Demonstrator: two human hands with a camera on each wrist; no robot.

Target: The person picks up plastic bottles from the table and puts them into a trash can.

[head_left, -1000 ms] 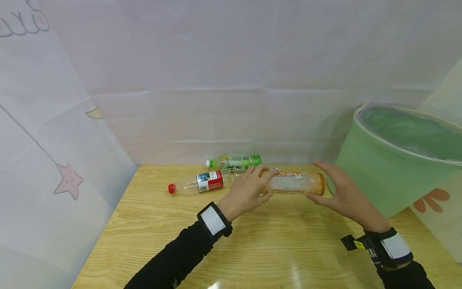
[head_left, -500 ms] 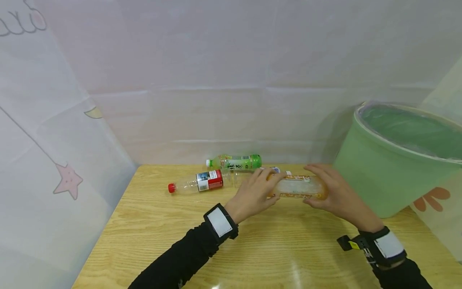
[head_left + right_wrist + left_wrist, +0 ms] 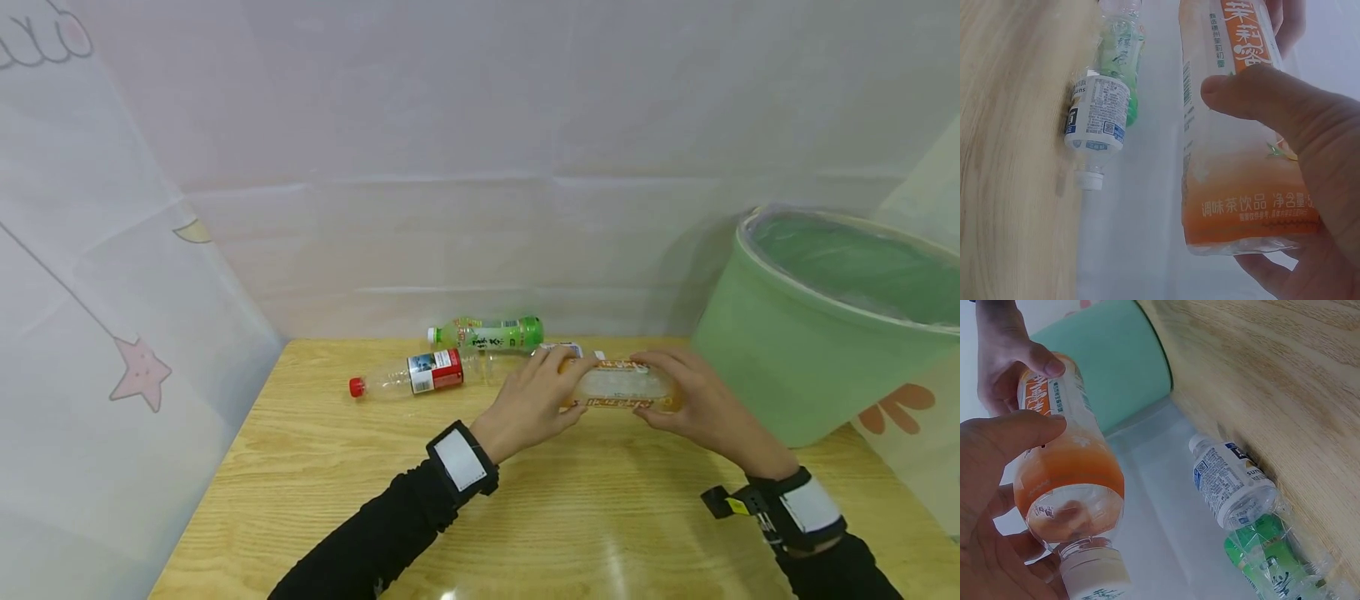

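Left hand point(image 3: 528, 406) and right hand point(image 3: 693, 400) both grasp an orange-labelled bottle point(image 3: 618, 387), printed 茉莉蜜 and 调味茶饮品, held sideways above the counter point(image 3: 525, 517) beside a green bin point(image 3: 817, 333).

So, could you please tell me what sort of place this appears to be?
Probably a staged recording booth, not a home: pale fabric sheets wall in a light wooden table, with a lined green plastic bin beside it.
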